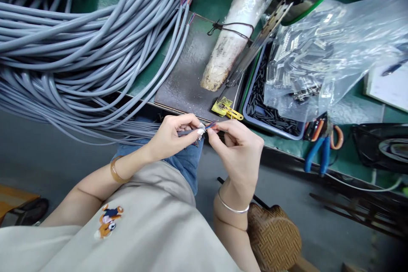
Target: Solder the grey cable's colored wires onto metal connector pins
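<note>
My left hand [175,137] pinches the end of a grey cable [184,133] between thumb and fingers, in front of the table edge. Thin coloured wires [210,126], blue and red among them, stick out of that end. The fingertips of my right hand [237,142] are closed on these wires. Something white, perhaps tape or wrapping, covers the tips of my left thumb and finger. A bundle of grey cables [140,129] runs off to the left, below the big coil. Small dark metal-tipped parts show under my hands, too small to name.
Large coils of grey cable [95,38] fill the table's left. On a dark board [185,68] lie a yellow clip [234,113] and a plastic-wrapped white tube [228,55]. To the right are a blue tray [287,135] of black sleeves, a bag [306,63] of metal connectors and pliers [323,146].
</note>
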Motion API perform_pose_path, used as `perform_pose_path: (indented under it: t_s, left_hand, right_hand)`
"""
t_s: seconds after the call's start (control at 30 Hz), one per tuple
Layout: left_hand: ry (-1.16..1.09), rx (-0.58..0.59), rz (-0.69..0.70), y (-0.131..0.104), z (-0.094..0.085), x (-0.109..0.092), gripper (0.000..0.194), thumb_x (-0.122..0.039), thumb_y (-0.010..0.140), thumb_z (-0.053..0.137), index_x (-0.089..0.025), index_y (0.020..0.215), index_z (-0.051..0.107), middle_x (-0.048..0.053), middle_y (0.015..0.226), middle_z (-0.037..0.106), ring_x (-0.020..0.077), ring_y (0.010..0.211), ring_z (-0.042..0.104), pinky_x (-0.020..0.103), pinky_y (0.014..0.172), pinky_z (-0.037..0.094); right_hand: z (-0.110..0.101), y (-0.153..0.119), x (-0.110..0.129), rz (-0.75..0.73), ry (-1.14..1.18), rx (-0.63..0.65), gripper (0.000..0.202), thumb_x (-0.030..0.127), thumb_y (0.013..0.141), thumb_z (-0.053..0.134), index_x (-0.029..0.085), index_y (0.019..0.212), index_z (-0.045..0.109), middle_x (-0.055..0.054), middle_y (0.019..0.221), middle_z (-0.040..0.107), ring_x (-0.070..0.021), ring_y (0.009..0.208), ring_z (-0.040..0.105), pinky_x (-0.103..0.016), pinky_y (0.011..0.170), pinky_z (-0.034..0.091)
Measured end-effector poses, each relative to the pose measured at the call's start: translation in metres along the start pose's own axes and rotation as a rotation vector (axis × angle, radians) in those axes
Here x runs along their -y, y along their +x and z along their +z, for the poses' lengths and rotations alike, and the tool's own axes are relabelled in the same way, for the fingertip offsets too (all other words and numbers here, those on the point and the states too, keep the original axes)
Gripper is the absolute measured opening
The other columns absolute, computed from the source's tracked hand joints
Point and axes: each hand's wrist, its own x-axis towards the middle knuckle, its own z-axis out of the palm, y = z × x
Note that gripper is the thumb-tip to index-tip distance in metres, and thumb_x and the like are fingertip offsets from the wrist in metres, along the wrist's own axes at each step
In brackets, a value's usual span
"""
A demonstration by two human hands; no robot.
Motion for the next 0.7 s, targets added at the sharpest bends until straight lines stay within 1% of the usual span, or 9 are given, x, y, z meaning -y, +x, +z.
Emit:
perform_pose_path:
  t_s: [0.07,0.13,0.23,0.3,0.37,0.43,0.53,0.7]
  left_hand:
    - [0.070,0.000,0.029,0.000,0.001,0.000,0.014,-0.028,0.086,0.070,-0.014,0.083,0.071,0.003,0.076,0.069,0.0110,0.067,0.060,0.021,0.066,0.051]
    - [0.117,-0.002,0.060,-0.001,0.002,-0.001,0.014,-0.028,0.087,0.068,-0.014,0.083,0.071,0.004,0.078,0.070,0.0119,0.069,0.060,0.021,0.065,0.051]
    - [0.166,-0.021,0.105,-0.003,0.004,-0.002,0.013,-0.026,0.088,0.066,-0.014,0.084,0.071,0.004,0.078,0.070,0.0119,0.068,0.060,0.021,0.064,0.050]
    - [0.166,-0.043,0.126,-0.005,0.006,-0.002,0.013,-0.026,0.089,0.065,-0.014,0.085,0.070,0.003,0.077,0.069,0.0110,0.067,0.059,0.021,0.064,0.049]
    - [0.133,-0.068,0.122,-0.006,0.008,-0.001,0.013,-0.027,0.090,0.065,-0.015,0.087,0.069,0.003,0.077,0.068,0.0101,0.066,0.059,0.020,0.065,0.050]
    - [0.068,-0.083,0.096,-0.007,0.009,0.001,0.012,-0.028,0.090,0.067,-0.015,0.088,0.067,0.002,0.078,0.068,0.0093,0.066,0.059,0.020,0.064,0.050]
    - [-0.056,-0.095,0.059,-0.006,0.010,0.001,0.016,-0.031,0.089,0.071,-0.016,0.089,0.065,0.000,0.074,0.066,0.0078,0.060,0.057,0.019,0.060,0.049]
    - [-0.179,-0.084,-0.007,-0.003,0.008,-0.003,0.026,-0.037,0.083,0.078,-0.016,0.087,0.063,-0.002,0.068,0.063,0.0068,0.053,0.054,0.020,0.054,0.048]
  right_hand:
    - [-0.003,-0.001,0.000,-0.033,-0.051,0.003,0.008,0.022,0.088,0.069,0.022,0.081,0.073,0.000,0.076,0.071,-0.0114,0.062,0.058,-0.026,0.060,0.046]
    - [-0.004,-0.003,0.000,-0.039,-0.065,-0.002,0.008,0.021,0.088,0.069,0.022,0.081,0.073,0.001,0.075,0.070,-0.0101,0.059,0.055,-0.026,0.061,0.047]
    - [-0.002,-0.003,-0.001,0.002,0.005,-0.035,0.008,0.020,0.085,0.069,0.020,0.077,0.071,0.002,0.071,0.068,-0.0074,0.053,0.047,-0.024,0.055,0.041]
    - [0.001,-0.003,-0.001,0.068,0.106,-0.050,0.008,0.020,0.082,0.069,0.019,0.074,0.069,0.003,0.069,0.065,-0.0056,0.050,0.040,-0.023,0.049,0.033]
    - [0.005,-0.002,-0.002,0.153,0.202,-0.052,0.009,0.022,0.080,0.069,0.018,0.072,0.068,0.004,0.066,0.061,-0.0041,0.047,0.033,-0.022,0.045,0.024]
    - [0.009,-0.002,-0.003,0.225,0.261,-0.043,0.011,0.025,0.078,0.069,0.018,0.070,0.067,0.004,0.063,0.058,-0.0033,0.046,0.029,-0.022,0.045,0.020]
    - [0.013,-0.001,-0.006,0.281,0.314,-0.032,0.013,0.029,0.077,0.071,0.017,0.071,0.068,0.004,0.063,0.058,-0.0038,0.047,0.029,-0.021,0.045,0.021]
    - [0.017,-0.001,-0.009,0.297,0.368,-0.036,0.013,0.030,0.079,0.073,0.019,0.073,0.069,0.005,0.062,0.054,-0.0054,0.050,0.033,-0.021,0.046,0.023]
